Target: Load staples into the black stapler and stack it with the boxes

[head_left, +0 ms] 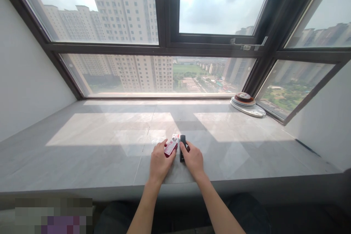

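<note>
My left hand (159,161) rests on the grey window ledge (95,153) with its fingers closed round a small red and white box (170,148). Right beside it, my right hand (193,158) grips a slim black object (182,148) that lies lengthwise on the ledge. The two items sit side by side, almost touching. A small white and red piece (176,137) lies just beyond the red box.
A stack of round plates and a lid (246,103) stands at the ledge's far right corner by the dark window frame (164,47). White walls close both ends. Sunlit patches cross the stone surface.
</note>
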The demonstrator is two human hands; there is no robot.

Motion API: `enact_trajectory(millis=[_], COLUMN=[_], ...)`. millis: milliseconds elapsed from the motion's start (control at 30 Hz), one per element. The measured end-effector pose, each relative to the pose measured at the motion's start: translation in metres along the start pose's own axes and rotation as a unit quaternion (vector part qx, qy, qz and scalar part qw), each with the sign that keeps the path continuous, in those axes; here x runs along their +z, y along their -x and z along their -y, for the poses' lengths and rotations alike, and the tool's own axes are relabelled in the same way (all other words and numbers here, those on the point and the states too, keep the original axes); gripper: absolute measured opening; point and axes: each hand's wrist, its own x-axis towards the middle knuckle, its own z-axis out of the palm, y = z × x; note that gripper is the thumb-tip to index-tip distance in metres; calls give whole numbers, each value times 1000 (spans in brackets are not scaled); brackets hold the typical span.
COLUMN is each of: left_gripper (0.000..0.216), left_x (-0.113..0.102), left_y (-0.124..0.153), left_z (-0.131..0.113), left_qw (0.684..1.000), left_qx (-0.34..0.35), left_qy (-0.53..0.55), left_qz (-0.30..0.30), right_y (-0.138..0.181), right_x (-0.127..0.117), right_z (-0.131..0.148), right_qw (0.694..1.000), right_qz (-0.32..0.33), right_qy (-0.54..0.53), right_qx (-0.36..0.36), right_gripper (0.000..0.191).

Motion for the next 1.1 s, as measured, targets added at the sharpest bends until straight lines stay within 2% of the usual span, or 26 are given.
enact_trajectory(millis=[200, 367, 533, 700, 800, 867, 933, 1000, 1100], left_gripper=[51, 42, 38, 30, 36, 33, 26, 26, 35], left_x=[-22, -35, -53, -72, -68, -58, -43, -26, -5], left_y=[-25, -40, -13, 10, 8, 3, -3, -10, -17], left_z=[45, 69, 71, 75, 64, 47, 25, 6, -8], left_qw=[997, 994, 982, 954, 952, 962, 981, 991, 992], left_qx=[-58, -78, -115, -181, -167, -128, -60, 6, 37], left_qy=[-31, -64, -135, -239, -253, -237, -186, -127, -98], left_qz=[-50, -40, -71, -18, -35, -51, -20, 37, 73], right_y=[1, 0, -2, -5, -5, -5, -5, -4, -5], right_x=[-2, -3, -2, -1, -1, 0, 1, 2, -3], right_z=[-3, -4, -5, -7, -10, -13, -15, -17, -20], right_qw=[1000, 999, 999, 999, 998, 997, 997, 996, 994], right_qz=[2, 1, -2, 3, 8, 6, 1, -4, 3], right_qy=[-19, -32, -45, -53, -61, -69, -79, -90, -108], right_qx=[-12, -7, -7, 2, 7, 14, 19, 19, 17], right_gripper=[55, 55, 55, 52, 49, 49, 50, 51, 49])
